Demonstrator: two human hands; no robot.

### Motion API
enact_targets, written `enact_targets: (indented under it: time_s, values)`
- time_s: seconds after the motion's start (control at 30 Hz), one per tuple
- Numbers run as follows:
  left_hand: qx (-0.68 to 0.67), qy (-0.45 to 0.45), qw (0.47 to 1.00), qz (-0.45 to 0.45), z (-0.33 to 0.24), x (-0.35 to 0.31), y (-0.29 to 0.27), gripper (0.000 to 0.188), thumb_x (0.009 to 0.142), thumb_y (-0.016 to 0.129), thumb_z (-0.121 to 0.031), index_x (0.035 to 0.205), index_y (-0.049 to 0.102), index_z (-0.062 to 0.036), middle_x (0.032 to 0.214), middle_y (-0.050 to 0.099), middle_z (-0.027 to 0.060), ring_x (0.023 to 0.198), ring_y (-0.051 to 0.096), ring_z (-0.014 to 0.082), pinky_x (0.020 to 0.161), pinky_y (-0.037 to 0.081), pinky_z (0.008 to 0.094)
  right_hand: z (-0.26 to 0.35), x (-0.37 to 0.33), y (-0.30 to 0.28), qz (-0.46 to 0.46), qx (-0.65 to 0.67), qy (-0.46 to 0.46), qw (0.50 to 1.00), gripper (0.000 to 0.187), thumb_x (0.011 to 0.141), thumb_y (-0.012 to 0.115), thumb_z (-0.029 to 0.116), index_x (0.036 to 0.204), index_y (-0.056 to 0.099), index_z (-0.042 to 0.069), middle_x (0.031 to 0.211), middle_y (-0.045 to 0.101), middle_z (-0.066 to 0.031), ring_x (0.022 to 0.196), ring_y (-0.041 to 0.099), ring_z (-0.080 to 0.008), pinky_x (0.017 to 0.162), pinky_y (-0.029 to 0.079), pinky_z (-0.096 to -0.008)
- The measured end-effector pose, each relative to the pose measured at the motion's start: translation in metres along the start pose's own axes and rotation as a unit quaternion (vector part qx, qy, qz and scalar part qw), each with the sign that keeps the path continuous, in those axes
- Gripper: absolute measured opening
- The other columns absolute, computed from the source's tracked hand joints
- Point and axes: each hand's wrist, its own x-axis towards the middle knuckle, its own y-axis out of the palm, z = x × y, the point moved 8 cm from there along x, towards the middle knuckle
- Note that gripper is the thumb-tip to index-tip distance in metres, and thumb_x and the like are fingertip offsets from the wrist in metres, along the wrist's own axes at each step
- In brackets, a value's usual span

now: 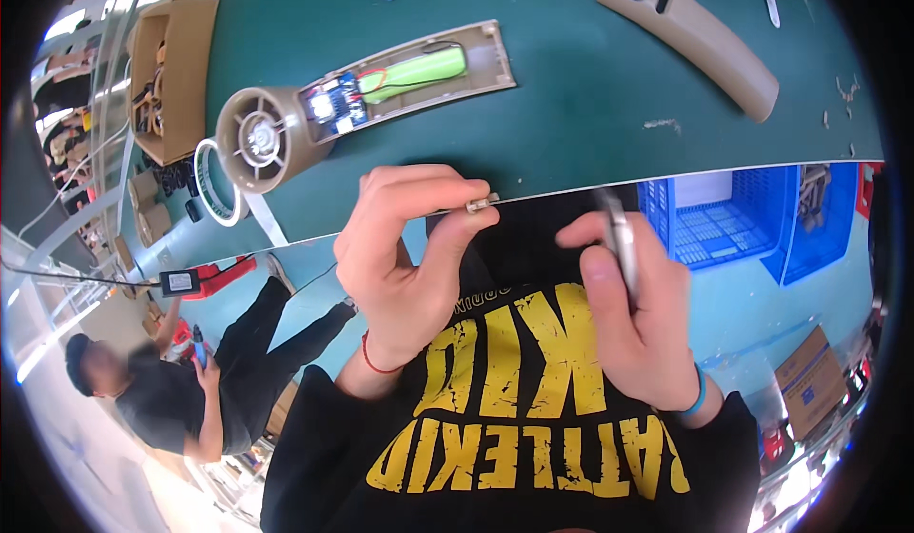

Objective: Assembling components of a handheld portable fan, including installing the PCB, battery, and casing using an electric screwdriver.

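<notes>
A small beige part sits just off the near edge of a green work table, its long axis appearing to run from 8 to 2 o'clock, though it is too small to make out finely. Thumb and forefinger of the wearer's left hand clamp it from both sides, leaving its 2 o'clock end exposed. The right hand, at 4 o'clock from the part, folds its fingers around a slim metallic tool whose blurred tip points toward 11 o'clock. That gap is the key relation: the part lies at 9 o'clock from the tip, the two apart and nearly level, with the left hand on the part and the right forefinger extended in its direction. At 10 to 11 o'clock from the part, an open beige housing shows a green battery and a blue circuit board beside its round, spoked end. A curved beige shell lies at 2 o'clock, a blue crate stands at 3, and a co-worker in dark clothing holds a tool at 8.
</notes>
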Motion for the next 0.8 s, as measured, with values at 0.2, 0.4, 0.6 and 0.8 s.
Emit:
enact_targets:
  time_s: [0.2,0.4,0.6,0.8]
  values:
    - [-0.175,-0.083,0.981,-0.010,0.005,-0.006,-0.017,0.024,0.075,0.073,0.012,0.096,0.068,0.0028,0.097,0.068,0.0115,0.082,0.062,0.0152,0.075,0.045,0.0248,-0.001,0.008,0.026,-0.056,-0.062,-0.156,0.984,0.053,0.090,0.059,-0.002,0.141,0.048,0.005,0.097,0.069,-0.0165,0.057,0.061,-0.0212,0.053,0.047,-0.0294]
    - [-0.169,-0.079,0.981,-0.054,0.003,-0.010,-0.047,0.022,0.078,0.071,0.011,0.099,0.067,0.0036,0.099,0.067,0.0115,0.084,0.060,0.0132,0.072,0.044,0.0238,-0.010,0.006,0.046,0.042,0.109,-0.049,0.992,0.027,0.098,0.055,0.008,0.124,0.061,0.004,0.064,0.048,0.0047,0.057,0.041,-0.0006,0.052,0.033,-0.0202]
    - [-0.112,-0.007,0.993,0.025,-0.002,-0.008,-0.031,0.017,0.088,0.064,0.006,0.104,0.058,0.0040,0.098,0.062,0.0125,0.082,0.064,0.0177,0.070,0.048,0.0252,0.025,0.010,0.036,0.036,-0.009,-0.138,0.990,0.037,0.096,0.053,0.004,0.134,0.053,0.002,0.081,0.056,-0.0065,0.061,0.052,-0.0149,0.059,0.043,-0.0254]
    - [-0.292,-0.149,0.942,0.066,0.001,-0.010,-0.004,0.014,0.092,0.063,-0.004,0.103,0.057,0.0034,0.097,0.060,0.0108,0.077,0.062,0.0153,0.069,0.047,0.0244,0.020,0.010,0.036,0.059,0.052,-0.121,0.990,0.037,0.098,0.052,0.006,0.134,0.051,0.001,0.087,0.061,-0.0080,0.064,0.052,-0.0126,0.061,0.044,-0.0250]
